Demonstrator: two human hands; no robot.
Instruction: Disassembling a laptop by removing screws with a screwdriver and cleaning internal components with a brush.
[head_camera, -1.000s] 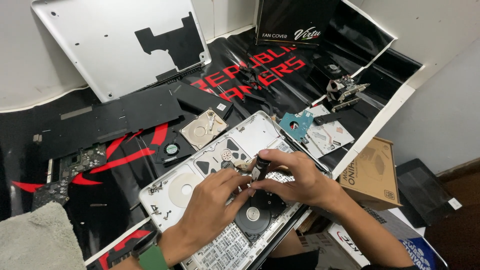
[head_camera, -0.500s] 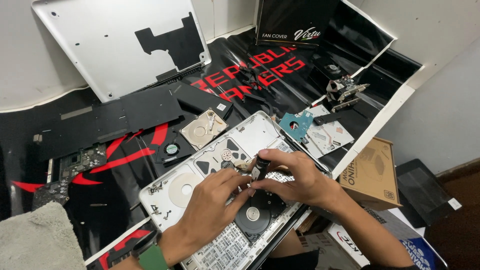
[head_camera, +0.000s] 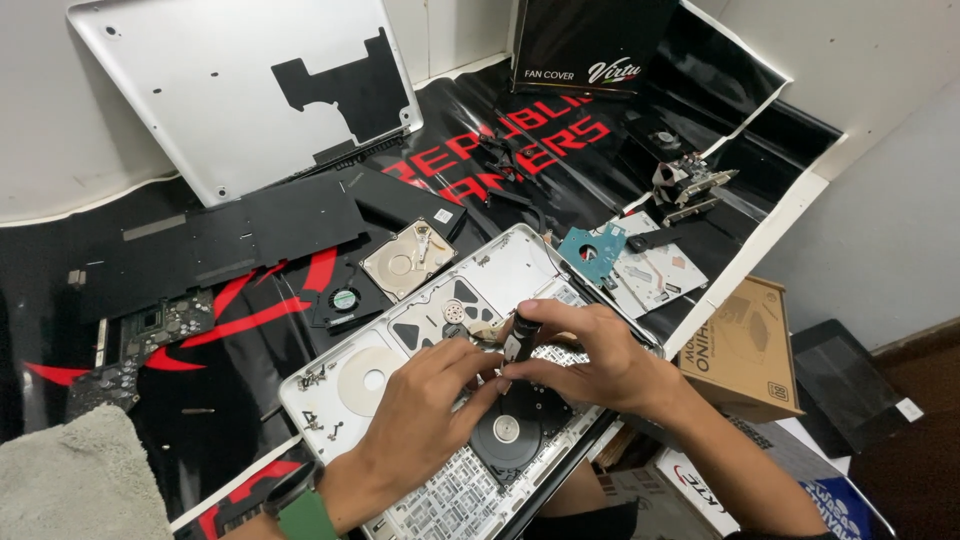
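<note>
An opened silver laptop chassis (head_camera: 505, 268) lies on a black and red mat, its insides facing up. My right hand (head_camera: 600, 358) is closed around a small black-handled screwdriver (head_camera: 521, 336), held upright over the chassis just above a round black fan (head_camera: 508, 430). My left hand (head_camera: 425, 405) reaches in from the lower left, its fingertips bunched against the screwdriver's lower end. What those fingers pinch is hidden. A green band sits on my left wrist.
A silver bottom cover (head_camera: 230, 90) leans at the back left, with a black panel (head_camera: 250, 230) below it. An opened hard drive (head_camera: 405, 262), a small fan (head_camera: 345, 298), circuit boards (head_camera: 150, 335) and a blue board (head_camera: 592, 250) lie around. A cardboard box (head_camera: 745, 350) stands right, a grey towel (head_camera: 70, 480) lower left.
</note>
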